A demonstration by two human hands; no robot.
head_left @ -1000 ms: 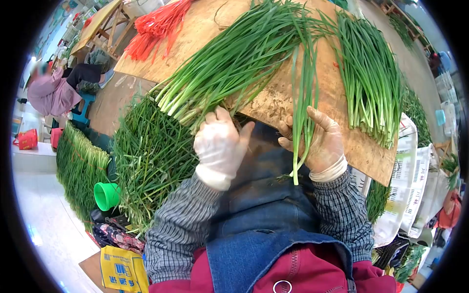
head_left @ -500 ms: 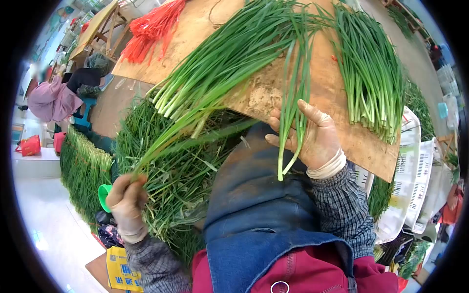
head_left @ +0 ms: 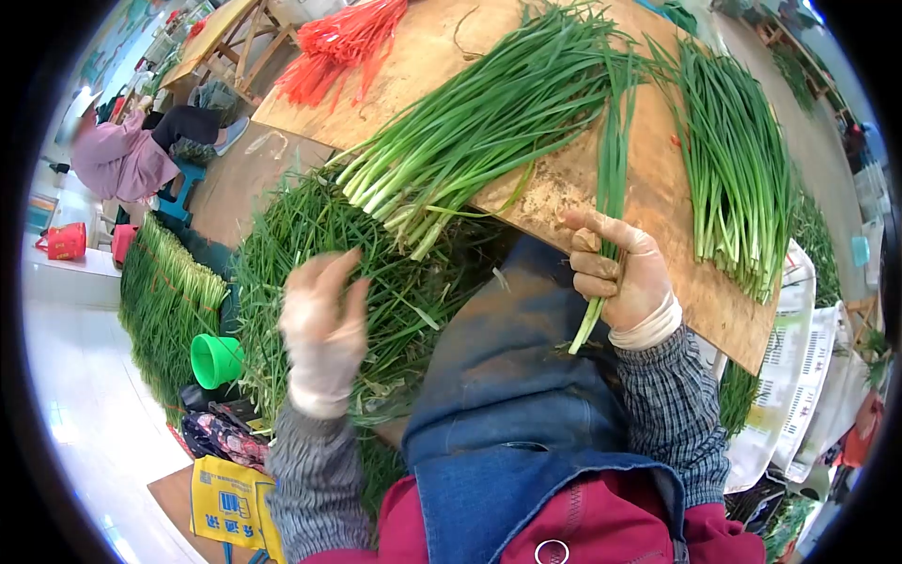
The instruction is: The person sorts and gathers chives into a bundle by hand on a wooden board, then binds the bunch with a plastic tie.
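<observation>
My right hand (head_left: 631, 274), in a pale thin glove, has its fingers curled round a few garlic chives (head_left: 613, 169). Their white ends stick out below the fist, and their leaves run up over the board's edge. My left hand (head_left: 322, 324), gloved too and smeared by motion, is raised over a heap of loose green leaves (head_left: 291, 230); its fingers are apart and nothing shows in them. Between the hands, a large pile of garlic chives (head_left: 470, 122) lies slanted on the wooden board (head_left: 545, 202). Another bunch (head_left: 738, 169) lies along the board's right side.
Red ties (head_left: 343, 47) lie at the board's far left. A green cup (head_left: 216, 361) and standing chive bundles (head_left: 169, 305) are at left, with a yellow bag (head_left: 225, 503) nearer. Another person (head_left: 127, 155) sits at far left. White crates (head_left: 780, 376) stand at right.
My left hand has let go of the long chives it held and moved right and up, fingers spread. My right hand's fingers have closed round its chives. The view has shifted slightly.
</observation>
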